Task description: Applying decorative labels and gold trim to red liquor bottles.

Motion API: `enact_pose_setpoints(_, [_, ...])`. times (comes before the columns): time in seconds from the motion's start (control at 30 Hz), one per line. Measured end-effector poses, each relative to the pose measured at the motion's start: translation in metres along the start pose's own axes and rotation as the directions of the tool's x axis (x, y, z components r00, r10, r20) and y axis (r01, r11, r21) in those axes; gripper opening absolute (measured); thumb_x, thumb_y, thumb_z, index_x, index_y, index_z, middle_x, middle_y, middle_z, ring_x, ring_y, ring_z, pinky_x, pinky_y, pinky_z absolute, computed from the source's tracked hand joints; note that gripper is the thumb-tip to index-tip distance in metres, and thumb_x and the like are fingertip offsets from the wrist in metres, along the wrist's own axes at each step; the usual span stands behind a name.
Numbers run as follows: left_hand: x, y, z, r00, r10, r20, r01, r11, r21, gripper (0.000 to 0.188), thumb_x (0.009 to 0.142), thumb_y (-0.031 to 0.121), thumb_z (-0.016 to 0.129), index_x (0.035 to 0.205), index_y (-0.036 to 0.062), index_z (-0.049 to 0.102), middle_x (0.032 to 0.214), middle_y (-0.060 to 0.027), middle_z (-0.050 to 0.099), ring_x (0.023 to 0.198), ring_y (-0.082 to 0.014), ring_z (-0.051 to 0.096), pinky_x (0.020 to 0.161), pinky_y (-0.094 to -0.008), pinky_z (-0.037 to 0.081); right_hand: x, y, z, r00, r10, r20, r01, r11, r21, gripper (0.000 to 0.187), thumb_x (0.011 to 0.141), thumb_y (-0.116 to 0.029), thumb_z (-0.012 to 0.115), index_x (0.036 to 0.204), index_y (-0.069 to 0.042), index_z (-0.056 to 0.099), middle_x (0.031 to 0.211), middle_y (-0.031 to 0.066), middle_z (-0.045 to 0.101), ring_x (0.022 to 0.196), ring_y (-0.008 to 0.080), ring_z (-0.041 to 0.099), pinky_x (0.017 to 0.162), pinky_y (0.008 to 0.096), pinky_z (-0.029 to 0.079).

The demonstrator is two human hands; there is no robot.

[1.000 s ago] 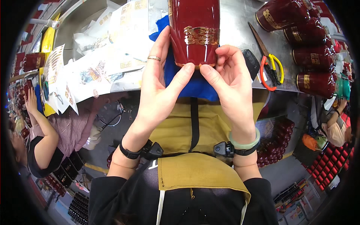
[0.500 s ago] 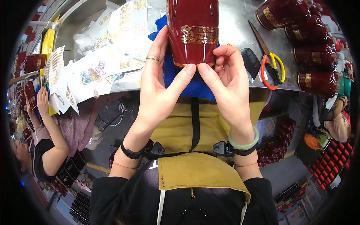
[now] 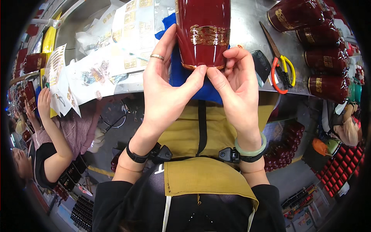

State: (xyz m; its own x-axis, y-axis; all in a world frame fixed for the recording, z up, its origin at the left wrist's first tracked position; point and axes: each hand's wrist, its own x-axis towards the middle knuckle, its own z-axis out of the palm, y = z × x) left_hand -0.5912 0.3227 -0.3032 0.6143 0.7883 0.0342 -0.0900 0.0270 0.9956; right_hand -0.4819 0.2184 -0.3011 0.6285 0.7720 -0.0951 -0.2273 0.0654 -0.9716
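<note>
**Both hands pinch the lower rim of a dark red vase**

Here's the dark red vase [image 3: 203,33], glossy, with a gold decal band across its body, lying over a blue cloth [image 3: 181,77] on the steel table [image 3: 247,23]. Its long axis runs straight away from the person, with the gold-edged rim toward the body and the rest running out past the top of the view. So the vase sits directly ahead of both hands, on the midline, with neither hand clearly nearer.

The left hand [image 3: 166,89] cups the vase's left flank. Its ringed fingers stretch up along the side, and its thumb presses on the rim. The right hand [image 3: 235,89] is curled. Its thumb meets the left thumb at the rim's centre, and its fingertips are folded against the vase's lower right edge. Both hands are partly closed on the vase in a pinch rather than a full wrap. Wrists are raised, palms turned inward toward each other.

To the right lie scissors [image 3: 280,63] with red and yellow handles, beside a row of finished red vases [image 3: 322,58]. To the left are spread decal sheets [image 3: 116,58], and another person's hand [image 3: 43,102] reaches to them.
</note>
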Motion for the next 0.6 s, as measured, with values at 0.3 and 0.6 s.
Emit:
enact_pose_setpoints(0.3, [-0.0010,-0.0040,0.0006,1.000,0.011,-0.014,-0.011,1.000,-0.028,0.084,0.082,0.005,0.077,0.151,-0.0083,0.031,0.149,-0.0214,0.045,0.139,-0.0249,0.044,0.118,-0.0369,0.032,0.0010,-0.0065,-0.0029,0.999,0.039,0.025,-0.039,0.999,0.006,0.045,0.087,0.002,0.073,0.124,-0.003,0.049,0.104,-0.0007,0.042,0.089,0.0051,0.042,0.077,0.0184,0.041])
enact_pose_setpoints(0.6, [-0.0021,-0.0055,-0.0022,0.999,0.010,0.036,-0.008,0.998,-0.061,0.083,0.087,0.004,0.074,0.153,-0.0075,0.027,0.153,-0.0212,0.040,0.143,-0.0255,0.038,0.120,-0.0379,0.029,0.0003,-0.0043,-0.0007,1.000,-0.002,0.003,0.002,0.997,-0.072,0.046,0.086,0.002,0.073,0.124,-0.002,0.048,0.104,0.0003,0.042,0.086,0.0052,0.043,0.075,0.0184,0.042])
